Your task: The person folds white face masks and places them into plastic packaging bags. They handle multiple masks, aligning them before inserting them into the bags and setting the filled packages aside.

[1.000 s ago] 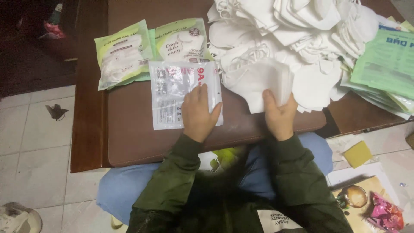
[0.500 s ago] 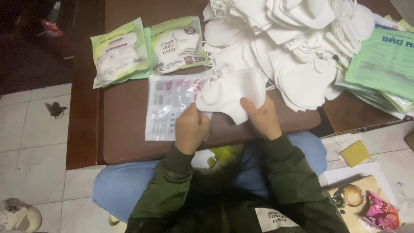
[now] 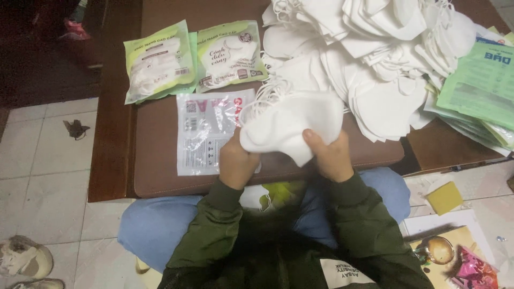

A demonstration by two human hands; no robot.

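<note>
Both hands hold a small stack of white face masks (image 3: 292, 126) just above the near edge of a brown table (image 3: 160, 171). My left hand (image 3: 236, 160) grips the stack's left end and my right hand (image 3: 329, 156) grips its right end. Under the stack's left side lies a clear plastic bag with red and black print (image 3: 206, 131), flat on the table. A big heap of loose white masks (image 3: 375, 48) fills the far right of the table.
Two filled green-and-white mask packets (image 3: 158, 61) (image 3: 230, 53) lie at the far left. A pile of flat green bags (image 3: 479, 88) sits at the right edge. On the tiled floor are a yellow sponge (image 3: 444, 197), printed papers (image 3: 455, 257) and a shoe (image 3: 24, 257).
My hands left the clear bag and the heap, gathered a stack of masks and pulled it toward me over the bag's right side. The stack is now squeezed between both hands.
</note>
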